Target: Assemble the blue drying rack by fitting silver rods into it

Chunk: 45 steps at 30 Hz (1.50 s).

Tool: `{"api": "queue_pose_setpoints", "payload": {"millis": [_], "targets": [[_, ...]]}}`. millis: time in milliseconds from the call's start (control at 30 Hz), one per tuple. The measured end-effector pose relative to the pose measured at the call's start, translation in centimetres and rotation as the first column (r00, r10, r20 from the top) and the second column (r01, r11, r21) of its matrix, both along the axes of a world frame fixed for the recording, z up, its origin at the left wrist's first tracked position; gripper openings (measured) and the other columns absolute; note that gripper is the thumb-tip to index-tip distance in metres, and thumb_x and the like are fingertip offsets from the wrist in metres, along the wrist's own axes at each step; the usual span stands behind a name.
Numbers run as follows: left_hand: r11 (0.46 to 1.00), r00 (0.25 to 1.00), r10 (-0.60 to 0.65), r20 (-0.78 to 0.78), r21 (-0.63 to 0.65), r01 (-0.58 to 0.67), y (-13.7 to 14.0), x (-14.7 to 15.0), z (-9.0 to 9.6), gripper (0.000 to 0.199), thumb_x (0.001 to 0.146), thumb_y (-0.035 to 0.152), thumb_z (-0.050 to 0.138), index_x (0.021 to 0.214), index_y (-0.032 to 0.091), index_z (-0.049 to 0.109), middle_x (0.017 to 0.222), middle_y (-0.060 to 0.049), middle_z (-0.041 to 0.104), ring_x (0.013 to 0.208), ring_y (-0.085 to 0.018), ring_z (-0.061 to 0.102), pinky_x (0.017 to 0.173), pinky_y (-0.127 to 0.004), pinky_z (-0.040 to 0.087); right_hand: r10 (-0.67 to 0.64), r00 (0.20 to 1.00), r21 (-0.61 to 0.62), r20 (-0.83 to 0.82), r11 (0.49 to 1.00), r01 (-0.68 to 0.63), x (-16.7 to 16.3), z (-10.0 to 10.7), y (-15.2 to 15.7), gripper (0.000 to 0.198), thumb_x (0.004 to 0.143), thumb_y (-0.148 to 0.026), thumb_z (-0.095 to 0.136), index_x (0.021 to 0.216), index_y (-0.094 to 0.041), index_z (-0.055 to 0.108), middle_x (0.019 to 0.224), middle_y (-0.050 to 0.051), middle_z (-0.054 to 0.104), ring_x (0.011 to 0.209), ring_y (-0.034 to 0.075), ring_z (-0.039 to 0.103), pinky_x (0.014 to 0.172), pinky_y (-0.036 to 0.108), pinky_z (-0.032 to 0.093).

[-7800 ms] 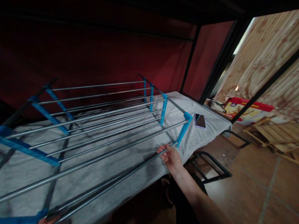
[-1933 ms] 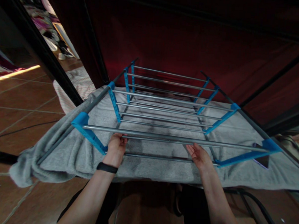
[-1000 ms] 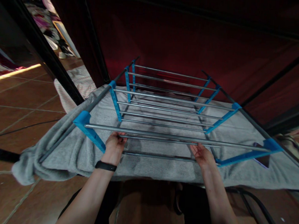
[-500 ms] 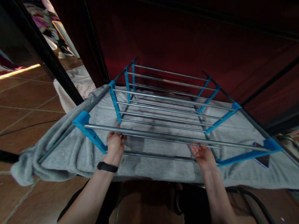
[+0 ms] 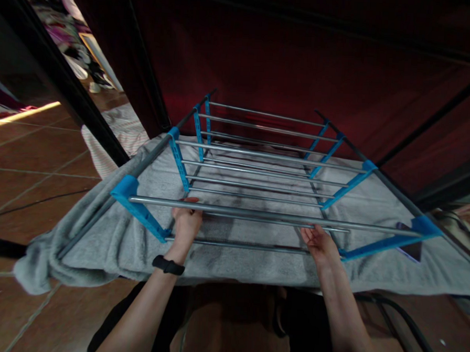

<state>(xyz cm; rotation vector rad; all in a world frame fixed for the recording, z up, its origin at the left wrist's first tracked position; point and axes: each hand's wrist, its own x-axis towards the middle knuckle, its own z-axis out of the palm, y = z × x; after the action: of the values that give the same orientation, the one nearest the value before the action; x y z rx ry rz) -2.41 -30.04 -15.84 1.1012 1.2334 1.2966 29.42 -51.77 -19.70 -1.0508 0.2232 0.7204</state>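
A rack of grey metal tubes with blue plastic brackets [image 5: 180, 157] lies on its side in front of me. Its nearest tube [image 5: 256, 214] runs across above both my hands. Just behind and below that tube is a thin metal rod [image 5: 338, 230], partly hidden by it. My left hand [image 5: 187, 223] is closed around the rod's left part, its fingers partly covered by the tube. My right hand [image 5: 318, 242], palm turned up, grips the rod near its right end. Below, a lower crossbar [image 5: 247, 245] joins the bottoms of the near brackets.
A grey blanket [image 5: 97, 247] lies under the rack. Dark red panels [image 5: 288, 68] stand behind it. On the right, a flat dark object like a phone [image 5: 412, 251] lies beneath a bracket. A black metal post [image 5: 84, 110] rises at left, beside a striped cloth [image 5: 102, 148].
My left hand has shifted slightly right along the rod and turned, its back now facing up more. My right hand stays almost still on the rod.
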Motion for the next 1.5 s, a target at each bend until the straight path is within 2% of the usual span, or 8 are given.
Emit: {"api": "queue_pose_setpoints", "payload": {"millis": [100,300,500,700,867,1067,1200,1500], "targets": [[0.980,0.956,-0.043,-0.289,0.176,0.098,-0.6,0.0,0.4,0.026,0.060,-0.001,0.069,0.065,0.023,0.061,0.080,-0.005,0.060,0.115,-0.030,0.052,0.103,-0.037,0.036,-0.017,1.000,0.018,0.025,1.000,0.016,0.1,0.0,-0.2,0.010,0.088,-0.011,0.058,0.086,-0.020,0.061,0.082,-0.001,0.072,0.073,0.012,0.070,0.069,0.027,0.062],[0.946,0.804,-0.073,-0.590,0.215,0.243,-1.5,0.4,-0.2,0.014,0.071,0.019,0.074,0.067,0.022,0.061,0.093,-0.009,0.064,0.112,-0.033,0.053,0.101,-0.042,0.037,-0.054,0.999,-0.001,0.009,0.999,0.054,0.1,0.4,-0.4,0.013,0.088,-0.010,0.055,0.080,-0.020,0.059,0.073,-0.002,0.069,0.069,0.011,0.068,0.070,0.027,0.061],[0.924,0.776,-0.163,-0.609,0.180,0.336,-2.2,0.6,-1.5,0.028,0.055,0.030,0.089,0.069,0.024,0.065,0.090,-0.009,0.067,0.122,-0.041,0.047,0.114,-0.061,0.015,-0.070,0.997,-0.005,0.020,0.998,0.070,0.1,0.3,-0.4,0.013,0.088,-0.011,0.055,0.082,-0.021,0.060,0.069,-0.004,0.067,0.069,0.011,0.068,0.070,0.027,0.061],[0.847,0.678,-0.064,-0.732,0.319,0.425,-2.6,0.4,-1.3,0.013,0.076,0.012,0.068,0.075,0.024,0.065,0.092,-0.009,0.068,0.128,-0.038,0.046,0.114,-0.066,-0.002,-0.046,0.998,0.020,0.035,0.999,0.046,0.2,0.0,-0.3,0.014,0.088,-0.009,0.054,0.082,-0.021,0.060,0.076,-0.002,0.070,0.069,0.011,0.069,0.070,0.026,0.061],[0.783,0.667,-0.078,-0.741,0.369,0.501,-3.2,0.9,-0.8,0.015,0.078,0.010,0.062,0.079,0.025,0.065,0.088,-0.009,0.068,0.124,-0.036,0.050,0.116,-0.062,0.008,0.002,1.000,0.034,-0.017,0.999,-0.002,-0.1,0.4,0.2,0.019,0.088,-0.005,0.050,0.083,-0.019,0.060,0.078,0.001,0.071,0.075,0.012,0.071,0.082,0.032,0.062],[0.566,0.339,-0.012,-0.941,0.273,0.778,-4.4,1.8,-1.2,0.024,0.089,0.012,0.050,0.103,0.021,0.067,0.096,-0.013,0.069,0.099,-0.031,0.062,0.098,-0.050,0.039,0.080,0.995,0.071,-0.062,0.995,-0.075,-1.5,1.2,0.9,0.022,0.083,0.001,0.048,0.080,-0.018,0.059,0.079,0.003,0.070,0.080,0.014,0.072,0.091,0.038,0.060],[0.415,0.250,0.020,-0.968,0.236,0.879,-5.3,2.2,-0.9,0.036,0.090,0.008,0.046,0.119,0.022,0.062,0.108,-0.011,0.068,0.102,-0.026,0.063,0.094,-0.043,0.044,0.128,0.990,0.081,-0.057,0.989,-0.123,-2.2,1.2,1.2,0.022,0.079,0.002,0.051,0.074,-0.019,0.056,0.071,0.001,0.067,0.076,0.014,0.071,0.093,0.039,0.059],[0.408,0.276,0.063,-0.959,0.277,0.870,-4.6,1.7,-1.1,0.045,0.088,0.005,0.046,0.127,0.024,0.061,0.112,-0.011,0.069,0.106,-0.027,0.062,0.095,-0.044,0.043,0.036,0.998,0.034,-0.059,0.999,-0.034,-1.0,1.2,0.7,0.021,0.083,-0.002,0.047,0.078,-0.019,0.059,0.073,0.001,0.070,0.072,0.013,0.071,0.085,0.033,0.062]]}}
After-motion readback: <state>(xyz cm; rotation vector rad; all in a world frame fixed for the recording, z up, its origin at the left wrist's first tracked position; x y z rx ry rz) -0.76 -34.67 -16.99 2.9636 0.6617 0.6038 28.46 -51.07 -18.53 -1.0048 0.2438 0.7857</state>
